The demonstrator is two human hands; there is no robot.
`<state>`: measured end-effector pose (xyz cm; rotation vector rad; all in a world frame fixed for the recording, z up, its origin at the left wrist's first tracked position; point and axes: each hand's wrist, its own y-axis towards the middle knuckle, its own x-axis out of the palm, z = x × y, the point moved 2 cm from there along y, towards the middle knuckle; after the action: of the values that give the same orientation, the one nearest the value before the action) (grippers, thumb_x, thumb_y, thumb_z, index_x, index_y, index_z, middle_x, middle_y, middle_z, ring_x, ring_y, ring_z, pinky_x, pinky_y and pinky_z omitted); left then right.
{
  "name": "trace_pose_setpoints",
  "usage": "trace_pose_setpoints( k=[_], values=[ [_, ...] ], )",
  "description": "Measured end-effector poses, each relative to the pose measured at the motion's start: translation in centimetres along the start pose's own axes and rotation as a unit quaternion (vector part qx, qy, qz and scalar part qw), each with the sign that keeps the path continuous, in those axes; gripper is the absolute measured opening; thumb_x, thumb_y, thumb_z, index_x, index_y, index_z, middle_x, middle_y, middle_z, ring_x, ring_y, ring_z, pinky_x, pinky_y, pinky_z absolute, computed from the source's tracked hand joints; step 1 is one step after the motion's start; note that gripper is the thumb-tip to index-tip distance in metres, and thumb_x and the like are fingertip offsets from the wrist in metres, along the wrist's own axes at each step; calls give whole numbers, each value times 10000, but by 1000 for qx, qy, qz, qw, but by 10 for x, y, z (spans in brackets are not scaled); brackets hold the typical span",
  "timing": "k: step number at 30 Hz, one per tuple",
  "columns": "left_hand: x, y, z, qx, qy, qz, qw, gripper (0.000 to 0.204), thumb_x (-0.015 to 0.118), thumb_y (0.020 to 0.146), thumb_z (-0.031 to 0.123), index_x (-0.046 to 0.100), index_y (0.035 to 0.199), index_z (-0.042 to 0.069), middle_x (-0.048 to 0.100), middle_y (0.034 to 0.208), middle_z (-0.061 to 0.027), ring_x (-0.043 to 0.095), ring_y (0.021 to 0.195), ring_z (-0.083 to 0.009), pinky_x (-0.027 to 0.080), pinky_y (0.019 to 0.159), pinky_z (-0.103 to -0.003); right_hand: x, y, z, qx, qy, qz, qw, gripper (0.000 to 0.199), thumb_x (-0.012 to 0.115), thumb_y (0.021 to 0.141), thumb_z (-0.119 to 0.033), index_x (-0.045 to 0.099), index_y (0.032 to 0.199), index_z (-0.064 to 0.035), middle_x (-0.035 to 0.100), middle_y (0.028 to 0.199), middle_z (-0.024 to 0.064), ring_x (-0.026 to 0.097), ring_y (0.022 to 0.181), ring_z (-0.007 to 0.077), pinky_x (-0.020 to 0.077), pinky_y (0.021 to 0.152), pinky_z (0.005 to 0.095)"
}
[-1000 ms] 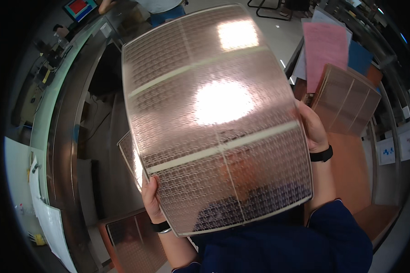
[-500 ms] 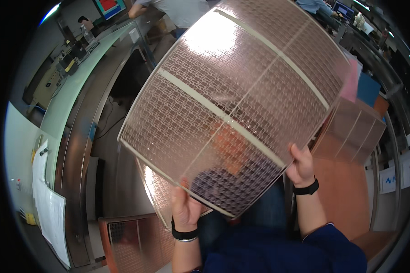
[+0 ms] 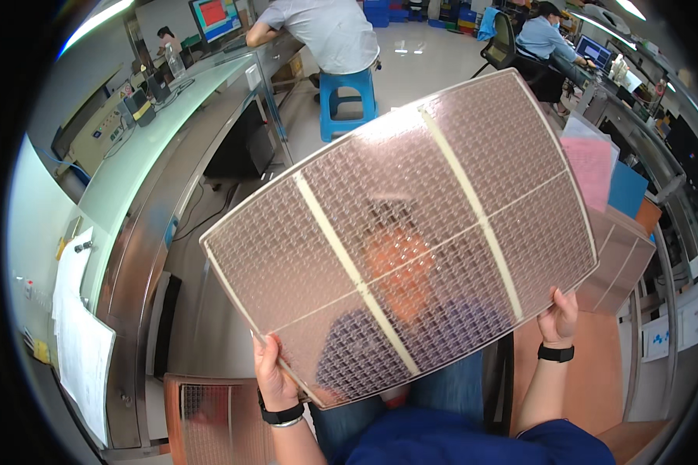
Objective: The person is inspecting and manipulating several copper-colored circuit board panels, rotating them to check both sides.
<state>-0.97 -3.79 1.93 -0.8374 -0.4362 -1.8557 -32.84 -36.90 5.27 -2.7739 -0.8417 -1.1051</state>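
Observation:
A large, thin copper-coloured circuit board panel, patterned with small repeated shapes and crossed by pale strips, is held up in front of me at a tilt. My left hand grips its lower left edge, thumb on the face and the other fingers mostly hidden behind. At the lower right edge, my right hand pinches the panel with its thumb in front. The shiny surface carries a blurred reflection.
Similar copper panels stand at lower left, and another is at right above an orange-brown surface. A glass-topped bench runs along the left. One person sits on a blue stool ahead; another works at far right.
The panel has turned clockwise and its upper edge has come down, showing the room behind. My left hand has moved left and slightly down, my right hand right and down; both still grip it.

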Motion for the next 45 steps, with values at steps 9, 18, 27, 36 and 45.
trace_pose_setpoints(
  k=[9, 18, 27, 36, 45],
  values=[
    [-32, 0, 19, 26, 48, 48, 997, 145, 537, 897, 101, 537, 1036, 61, 577, 856, 27, 564, 764, -22, 459, 642, -136, 14, -10, 2, 70, -56, -69, 994, 565, 630, 778, -70, 371, 1276, -2, 519, 1168, 104, 537, 1035, 224, 451, 871, 361],
    [-42, 1, 17, 7, 103, 98, 990, 91, 522, 905, 121, 553, 965, 59, 580, 844, -6, 571, 767, -66, 476, 645, -191, 31, -13, -4, 85, -187, -146, 968, 583, 632, 822, -154, 367, 1305, 39, 453, 1283, 104, 422, 1176, 197, 315, 993, 343],
    [-36, 0, 7, -34, 26, 169, 985, 92, 520, 906, 137, 587, 892, 74, 660, 810, -34, 633, 713, -75, 498, 539, -179, 37, -10, -5, 69, -232, -143, 959, 615, 633, 826, -209, 353, 1309, 51, 440, 1283, 107, 398, 1184, 201, 298, 1004, 337],
    [39, -12, -25, -108, -128, -105, 980, 261, 461, 940, 228, 581, 1058, 28, 628, 1056, -89, 591, 980, -149, 481, 878, -268, 83, -40, 52, 128, 64, -250, 958, 626, 565, 856, -141, 247, 1383, -26, 336, 1380, 80, 327, 1271, 214, 315, 1011, 352],
    [91, -22, -41, -139, 106, -226, 958, 481, 472, 931, 235, 329, 1333, 14, 510, 1188, -188, 581, 956, -277, 512, 797, -375, -20, -63, -90, -267, 3, -114, 957, 521, 495, 826, -45, 335, 1317, 19, 506, 1208, 99, 506, 1088, 185, 408, 938, 321]
  ],
)
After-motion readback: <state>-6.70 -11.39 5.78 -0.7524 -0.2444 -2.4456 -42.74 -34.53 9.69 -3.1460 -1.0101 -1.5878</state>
